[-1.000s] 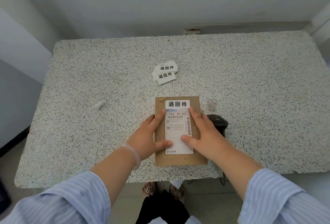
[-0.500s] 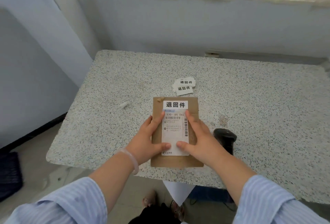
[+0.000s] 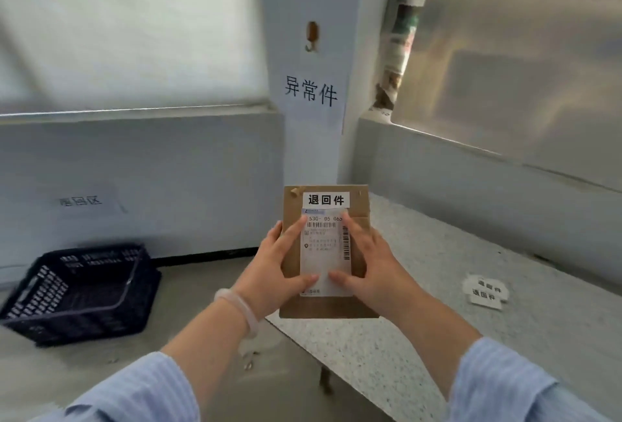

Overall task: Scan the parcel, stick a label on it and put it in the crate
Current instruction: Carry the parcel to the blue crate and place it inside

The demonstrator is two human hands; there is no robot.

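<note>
- A speckled stone surface (image 3: 420, 347) fills the lower right.
- A paper sign (image 3: 311, 91) with black characters hangs on the pillar (image 3: 309, 159).
- A small hook (image 3: 312, 36) sits above the sign.
- A fainter notice (image 3: 80, 201) is stuck on the left wall.

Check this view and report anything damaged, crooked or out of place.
Minor only: the parcel, held in both hands, has a torn tape scrap at its top left corner. Spare return labels lie loosely overlapped on the table. The black crate sits tilted on the floor.
</note>
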